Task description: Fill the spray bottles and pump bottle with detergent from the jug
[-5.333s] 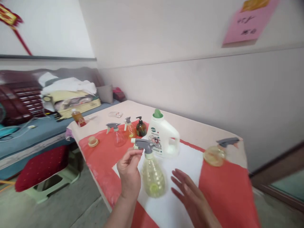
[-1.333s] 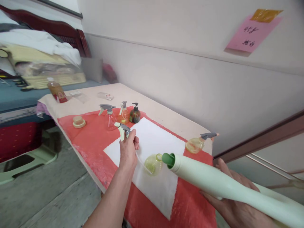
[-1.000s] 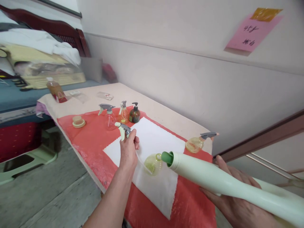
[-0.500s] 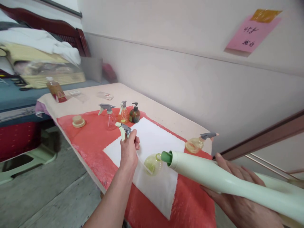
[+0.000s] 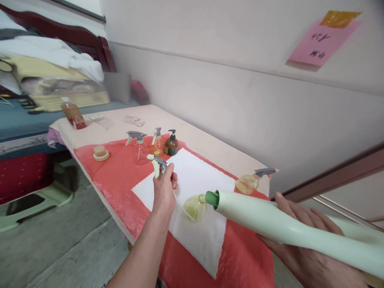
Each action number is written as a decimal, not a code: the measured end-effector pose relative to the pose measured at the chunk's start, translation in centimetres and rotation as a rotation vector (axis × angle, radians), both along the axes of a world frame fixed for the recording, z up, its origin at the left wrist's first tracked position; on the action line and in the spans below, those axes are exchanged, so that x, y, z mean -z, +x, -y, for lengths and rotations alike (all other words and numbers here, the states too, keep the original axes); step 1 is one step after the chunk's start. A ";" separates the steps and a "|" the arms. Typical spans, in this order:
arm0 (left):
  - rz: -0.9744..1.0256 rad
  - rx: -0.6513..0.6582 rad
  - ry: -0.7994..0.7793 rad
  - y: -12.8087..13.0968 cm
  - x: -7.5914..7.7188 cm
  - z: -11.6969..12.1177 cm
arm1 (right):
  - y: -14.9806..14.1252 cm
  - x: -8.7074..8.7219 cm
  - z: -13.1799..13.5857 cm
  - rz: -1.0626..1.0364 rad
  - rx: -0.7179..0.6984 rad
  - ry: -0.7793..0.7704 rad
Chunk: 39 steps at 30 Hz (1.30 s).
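Note:
My left hand (image 5: 164, 182) is closed round a grey and pale green spray trigger head (image 5: 159, 163), whose thin clear tube hangs toward a yellow-green clear bottle (image 5: 193, 211). That bottle stands open-necked on a white cloth (image 5: 198, 248). My right hand (image 5: 312, 244) grips a pale green long-spouted vessel (image 5: 264, 216), apparently a watering can. Its spout, with a darker green inner tip (image 5: 211, 198), points left at the bottle's neck, very close to it. Whether liquid is flowing I cannot tell. Most of the vessel's body lies beyond the right edge of the view.
Red sheeting (image 5: 111, 180) covers part of the table. Spray bottles (image 5: 141, 152) and a dark pump bottle (image 5: 171, 144) stand behind my left hand. A yellowish spray bottle (image 5: 247, 184) lies toward the wall. A beige round piece (image 5: 101, 153) and an amber bottle (image 5: 73, 114) are left.
The whole scene has shifted slightly right in the view. Both hands keep their holds, and the spout stays by the bottle's neck.

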<state>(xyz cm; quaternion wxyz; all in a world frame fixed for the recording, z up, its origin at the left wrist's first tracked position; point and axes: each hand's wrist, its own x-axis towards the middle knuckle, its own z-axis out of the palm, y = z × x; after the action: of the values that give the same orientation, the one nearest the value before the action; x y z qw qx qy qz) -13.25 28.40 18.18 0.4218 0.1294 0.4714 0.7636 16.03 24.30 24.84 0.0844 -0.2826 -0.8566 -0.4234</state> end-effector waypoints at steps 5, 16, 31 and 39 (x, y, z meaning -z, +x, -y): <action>0.013 -0.002 -0.001 0.0 0.0 0.0 | -0.2 -0.2 0.0 0.011 -0.003 -0.010; 0.018 -0.001 0.001 0.1 0.0 0.0 | -0.7 -0.9 0.1 0.000 -0.018 0.013; -0.002 0.005 0.009 0.1 0.0 0.1 | -0.2 -0.5 -0.2 -0.003 0.000 -0.001; 0.008 0.001 0.003 0.1 -0.1 0.0 | -0.1 -0.6 0.0 -0.008 -0.010 -0.005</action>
<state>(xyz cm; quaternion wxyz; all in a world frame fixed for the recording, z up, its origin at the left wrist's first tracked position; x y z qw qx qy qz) -13.12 28.37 18.32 0.4240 0.1271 0.4683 0.7647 15.89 24.34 25.46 0.0893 -0.2801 -0.8588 -0.4195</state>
